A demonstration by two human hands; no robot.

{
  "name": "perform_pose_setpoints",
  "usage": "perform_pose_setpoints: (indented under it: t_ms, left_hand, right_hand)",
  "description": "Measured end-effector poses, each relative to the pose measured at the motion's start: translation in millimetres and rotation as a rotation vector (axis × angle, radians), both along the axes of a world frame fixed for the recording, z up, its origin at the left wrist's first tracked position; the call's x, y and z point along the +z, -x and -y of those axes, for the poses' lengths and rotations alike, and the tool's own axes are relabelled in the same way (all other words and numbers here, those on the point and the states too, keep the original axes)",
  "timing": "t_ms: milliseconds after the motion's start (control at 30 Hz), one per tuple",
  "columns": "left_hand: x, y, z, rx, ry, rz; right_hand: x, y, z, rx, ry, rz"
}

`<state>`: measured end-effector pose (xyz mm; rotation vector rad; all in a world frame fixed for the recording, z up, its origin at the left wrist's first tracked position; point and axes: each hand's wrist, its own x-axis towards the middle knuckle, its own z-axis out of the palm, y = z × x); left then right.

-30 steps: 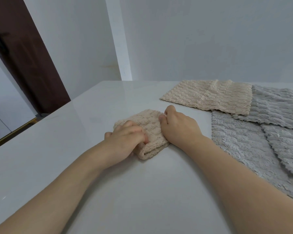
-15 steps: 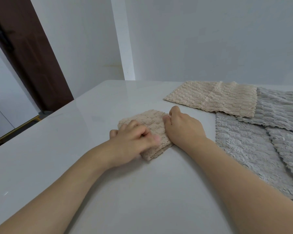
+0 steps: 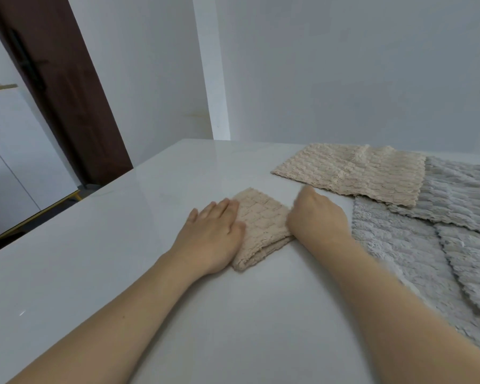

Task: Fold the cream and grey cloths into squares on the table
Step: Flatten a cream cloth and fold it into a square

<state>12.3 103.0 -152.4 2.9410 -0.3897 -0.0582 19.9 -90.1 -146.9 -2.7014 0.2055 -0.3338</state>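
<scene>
Head view: folded cream cloth (image 3: 262, 225) lies diagonally; left hand (image 3: 214, 234) flat against it, right hand (image 3: 317, 217) curled, grip unclear.

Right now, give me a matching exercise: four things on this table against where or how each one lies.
Things:
1. folded cream cloth
2. flat cream cloth
3. grey cloths
4. left hand

States:
A. spread out at the far side of the table
B. small bundle between both hands
C. fingers straight, pressed to the bundle's left edge
D. overlapping heap at the right

Pairs: 1-B, 2-A, 3-D, 4-C
</scene>
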Motion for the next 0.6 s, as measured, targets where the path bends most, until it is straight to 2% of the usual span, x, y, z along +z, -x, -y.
perform_pose_setpoints:
  t_ms: [100,167,233,300,367,433,500,600]
  left_hand:
    - [2,-6,-15,0.018,-0.049,-0.073]
    - [10,-9,-12,0.016,-0.118,-0.082]
    - [19,-9,1,0.009,-0.124,0.025]
    - [24,-4,16,0.004,-0.052,0.124]
    - [16,1,29,-0.002,-0.048,0.112]
    - [5,3,34,0.007,-0.091,0.045]
    - [2,2,34,0.004,-0.095,0.004]
    - [5,4,32,-0.019,-0.093,0.003]
  right_hand:
    - [-1,0,15,-0.071,0.008,-0.008]
    - [-5,-2,13,-0.072,-0.033,0.072]
    - [-5,-4,13,-0.088,-0.165,0.227]
    - [-3,-5,11,-0.035,-0.241,0.309]
    - [-3,-4,8,0.095,-0.219,0.237]
    - [-6,-4,4,0.207,-0.057,0.082]
    - [-11,-5,5,0.233,0.096,-0.002]
    - [-11,-5,4,0.201,0.104,-0.077]
